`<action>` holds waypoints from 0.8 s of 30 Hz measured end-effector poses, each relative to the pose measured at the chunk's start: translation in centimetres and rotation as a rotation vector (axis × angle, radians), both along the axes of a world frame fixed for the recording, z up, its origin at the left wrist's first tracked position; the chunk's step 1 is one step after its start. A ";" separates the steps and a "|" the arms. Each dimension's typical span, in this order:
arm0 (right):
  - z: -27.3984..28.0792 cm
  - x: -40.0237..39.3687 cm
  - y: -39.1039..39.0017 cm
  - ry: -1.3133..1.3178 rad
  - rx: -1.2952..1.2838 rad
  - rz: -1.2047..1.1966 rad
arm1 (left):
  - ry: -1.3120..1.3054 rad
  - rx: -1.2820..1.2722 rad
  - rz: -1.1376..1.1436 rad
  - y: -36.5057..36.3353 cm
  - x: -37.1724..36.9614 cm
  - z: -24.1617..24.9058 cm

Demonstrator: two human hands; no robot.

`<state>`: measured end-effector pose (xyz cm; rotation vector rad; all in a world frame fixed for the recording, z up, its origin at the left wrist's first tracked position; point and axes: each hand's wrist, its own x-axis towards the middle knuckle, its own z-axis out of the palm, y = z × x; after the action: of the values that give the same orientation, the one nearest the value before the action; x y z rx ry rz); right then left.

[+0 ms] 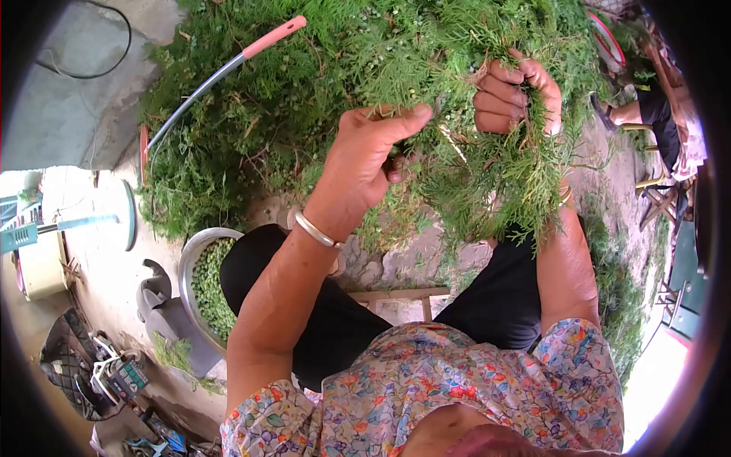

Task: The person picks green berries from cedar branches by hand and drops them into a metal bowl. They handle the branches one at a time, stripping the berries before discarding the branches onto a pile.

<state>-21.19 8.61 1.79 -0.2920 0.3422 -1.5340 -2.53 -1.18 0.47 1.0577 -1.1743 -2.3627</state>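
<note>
My right hand is closed around a leafy green conifer branch, whose sprays hang down past the wrist. To its left, my left hand is raised with the thumb side toward the branch and the fingers curled. Whatever its fingertips pinch, if anything, is hidden. A large heap of cut conifer branches lies in front of both hands. By my left knee stands a metal basin holding many small green cones.
A curved metal rod with a pink handle lies over the heap's left side. A grey cloth-like item lies beside the basin. A dark basket is at lower left. Another person sits at the right near folding stools.
</note>
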 end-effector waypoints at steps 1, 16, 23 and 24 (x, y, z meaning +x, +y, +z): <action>0.0 0.0 -0.1 0.000 0.009 0.003 | -0.096 -0.004 0.036 0.1 -0.1 0.1; -0.5 -0.3 -0.9 -0.028 -0.091 -0.002 | 0.144 -0.098 0.153 -0.7 1.0 2.1; -0.8 -6.6 1.5 0.071 -0.383 -0.160 | 0.609 0.078 0.063 -7.6 5.9 2.3; -1.3 -8.5 0.6 0.077 -0.562 -0.022 | 0.594 0.115 0.086 -6.9 5.6 2.1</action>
<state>-29.71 9.26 0.50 -0.7902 -0.0361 -1.6221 3.06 -8.12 2.59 0.3657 -0.7631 -2.4410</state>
